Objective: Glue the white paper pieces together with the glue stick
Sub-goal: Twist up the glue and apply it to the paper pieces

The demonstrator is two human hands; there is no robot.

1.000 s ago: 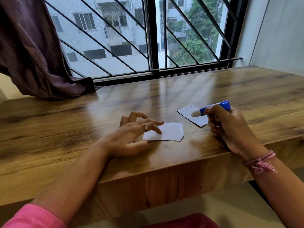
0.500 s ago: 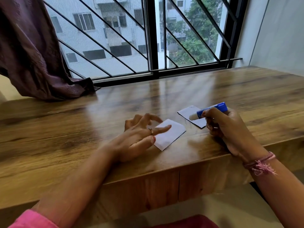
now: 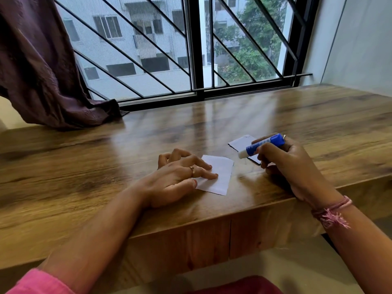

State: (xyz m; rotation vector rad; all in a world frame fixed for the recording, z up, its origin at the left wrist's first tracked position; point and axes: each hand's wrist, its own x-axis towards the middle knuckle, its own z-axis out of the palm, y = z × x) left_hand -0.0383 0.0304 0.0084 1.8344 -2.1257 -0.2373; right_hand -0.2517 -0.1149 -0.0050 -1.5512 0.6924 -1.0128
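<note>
Wooden table (image 3: 212, 128) under two paper pieces (image 3: 220, 177)

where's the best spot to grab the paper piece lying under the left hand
Probably the near right corner of the paper piece, coming in from the right. The left hand presses fingers on its left half, so the right half is bare. It lies flat on the wooden table, so slide a fingertip under that corner and pinch.
</note>
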